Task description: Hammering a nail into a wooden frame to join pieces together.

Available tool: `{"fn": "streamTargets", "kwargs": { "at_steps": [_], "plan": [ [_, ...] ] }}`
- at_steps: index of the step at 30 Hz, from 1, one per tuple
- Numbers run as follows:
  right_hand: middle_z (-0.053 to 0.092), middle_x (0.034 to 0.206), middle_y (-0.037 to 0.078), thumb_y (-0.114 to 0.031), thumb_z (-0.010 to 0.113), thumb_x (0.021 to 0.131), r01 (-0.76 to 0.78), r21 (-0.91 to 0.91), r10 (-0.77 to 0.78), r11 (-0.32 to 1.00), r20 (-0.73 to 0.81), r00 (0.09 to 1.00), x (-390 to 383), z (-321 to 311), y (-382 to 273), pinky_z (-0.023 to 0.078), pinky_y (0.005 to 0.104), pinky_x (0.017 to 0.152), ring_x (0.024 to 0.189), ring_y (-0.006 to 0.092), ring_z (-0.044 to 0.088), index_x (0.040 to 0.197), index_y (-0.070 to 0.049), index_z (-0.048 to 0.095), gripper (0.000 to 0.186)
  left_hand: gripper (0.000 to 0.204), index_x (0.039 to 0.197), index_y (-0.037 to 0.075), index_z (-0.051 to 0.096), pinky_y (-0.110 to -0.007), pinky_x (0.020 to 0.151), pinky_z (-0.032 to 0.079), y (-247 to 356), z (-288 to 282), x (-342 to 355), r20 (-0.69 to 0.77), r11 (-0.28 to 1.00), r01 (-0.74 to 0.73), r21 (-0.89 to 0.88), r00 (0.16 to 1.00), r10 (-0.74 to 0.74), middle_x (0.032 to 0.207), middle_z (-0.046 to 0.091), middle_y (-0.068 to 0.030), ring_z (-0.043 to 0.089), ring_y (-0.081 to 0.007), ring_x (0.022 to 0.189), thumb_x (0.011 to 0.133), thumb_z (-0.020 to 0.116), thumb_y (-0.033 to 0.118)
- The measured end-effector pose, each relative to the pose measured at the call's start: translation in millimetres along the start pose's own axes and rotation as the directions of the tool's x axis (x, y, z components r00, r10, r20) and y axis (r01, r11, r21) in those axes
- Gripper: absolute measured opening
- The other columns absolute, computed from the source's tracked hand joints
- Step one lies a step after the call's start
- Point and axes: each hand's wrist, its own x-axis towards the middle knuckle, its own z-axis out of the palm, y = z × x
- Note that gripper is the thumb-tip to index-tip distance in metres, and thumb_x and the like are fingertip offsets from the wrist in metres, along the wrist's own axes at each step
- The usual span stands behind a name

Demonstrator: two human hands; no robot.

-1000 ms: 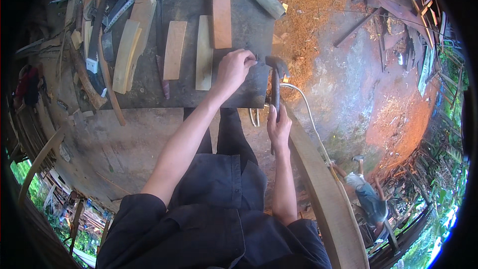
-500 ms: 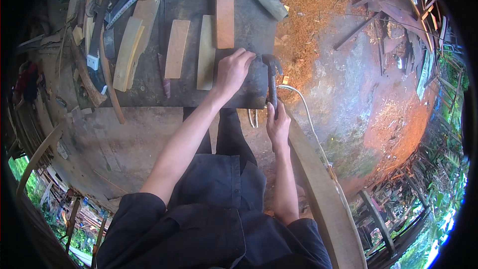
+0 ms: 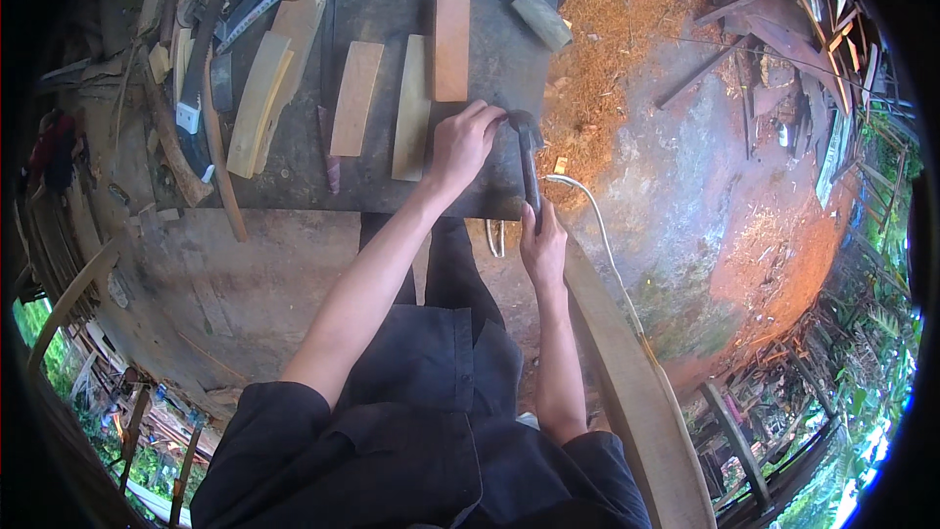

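Open-air woodworking shed — sawdust (image 3: 607, 29), wood offcuts (image 3: 354, 98)

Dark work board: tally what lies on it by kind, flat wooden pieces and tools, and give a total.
Pale flat wooden pieces: 5
Small grey wooden block: 1
Hammer, held by the right hand: 1
Total: 7
The left hand rests on the board.

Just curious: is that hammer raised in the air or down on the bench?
Down. The hammer head sits at the dark bench beside the left hand; the right hand grips its handle.

Right hand (image 3: 541, 247) grips hammer (image 3: 529, 162); left hand (image 3: 462, 142) on workbench (image 3: 490, 59)
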Motion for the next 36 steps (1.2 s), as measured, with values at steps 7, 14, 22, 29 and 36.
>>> {"fn": "streamTargets", "kwargs": {
  "at_steps": [7,14,22,29,36],
  "plan": [
    [0.073,0.103,0.033,-0.02,0.065,0.109,0.055,-0.059,-0.061,0.997,-0.102,0.993,-6,5,2,0.059,0.0524,0.075,0.095,0.0505,0.074,0.134,0.004,0.062,0.034,0.006,0.101,0.005,0.077,-0.042,0.068,0.058,0,1,0,0.01,0.999,0.016,0.049,1.0,-0.017,0.093,0.073,-0.011,0.075,-0.0343,0.082,0.097,0.075,0.009],
    [0.073,0.097,0.031,-0.019,0.063,0.109,0.012,-0.038,-0.016,0.999,-0.107,0.994,-2,-4,4,0.057,0.0537,0.07,0.089,0.0502,0.074,0.133,0.001,0.062,0.031,0.005,0.102,0.007,0.077,-0.042,0.067,0.059,0,2,0,0.005,1.0,-0.013,0.027,1.0,0.013,0.092,0.072,-0.0104,0.075,-0.0341,0.081,0.097,0.075,0.01],
    [0.073,0.099,0.031,-0.021,0.064,0.109,0.086,-0.063,-0.088,0.994,-0.025,0.996,11,-11,8,0.058,0.0526,0.072,0.09,0.0483,0.075,0.135,0.002,0.062,0.035,0.008,0.105,0.005,0.076,-0.043,0.066,0.057,-1,1,-2,0.007,0.998,-0.015,0.053,1.0,0.015,0.092,0.07,-0.0116,0.074,-0.0351,0.079,0.099,0.073,0.009],
    [0.073,0.098,0.031,-0.022,0.065,0.109,0.06,-0.046,-0.06,0.997,0.003,0.998,13,-6,10,0.058,0.0528,0.071,0.088,0.0491,0.074,0.133,0.001,0.063,0.033,0.009,0.106,0.003,0.075,-0.042,0.064,0.057,-4,4,-3,-0.015,0.995,-0.063,0.072,0.998,0.064,0.093,0.069,-0.0126,0.073,-0.0352,0.078,0.098,0.073,0.006],
    [0.072,0.094,0.031,-0.023,0.063,0.11,0.076,-0.012,-0.076,0.997,-0.076,0.994,9,-2,21,0.055,0.0535,0.065,0.082,0.0486,0.073,0.131,0.001,0.063,0.032,0.01,0.108,0.005,0.074,-0.042,0.064,0.058,1,9,-3,-0.022,0.991,-0.062,0.117,0.998,0.065,0.093,0.069,-0.0111,0.074,-0.0337,0.077,0.099,0.072,0.006]
  ]
}}
